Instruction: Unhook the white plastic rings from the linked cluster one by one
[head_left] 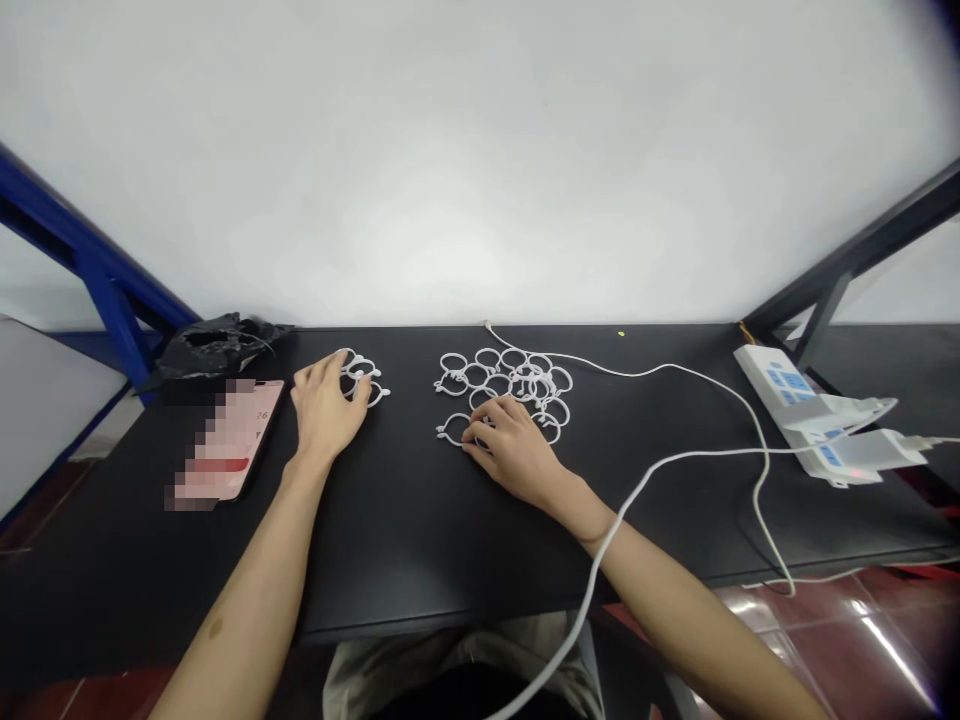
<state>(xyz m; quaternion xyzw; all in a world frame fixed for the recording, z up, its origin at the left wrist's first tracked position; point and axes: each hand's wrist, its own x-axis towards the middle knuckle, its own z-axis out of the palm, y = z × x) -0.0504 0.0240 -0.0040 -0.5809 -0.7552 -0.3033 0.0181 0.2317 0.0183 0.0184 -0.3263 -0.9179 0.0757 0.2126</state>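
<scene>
While the left hand (324, 408) rests half-open, fingertips on a small bunch of rings (365, 380), the right hand (510, 450) lies flat, clasping nothing, on the near edge of the ring pile (517, 382). Risk: overlapping rings just beyond those fingers could drag along together; the cable (675, 460) across that wrist could snag.

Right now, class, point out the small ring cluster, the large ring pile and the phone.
small ring cluster (373, 385): head view, its right-side rings.
large ring pile (517, 382): head view, middle of the pile.
phone (229, 445): head view, centre of its face.
</scene>
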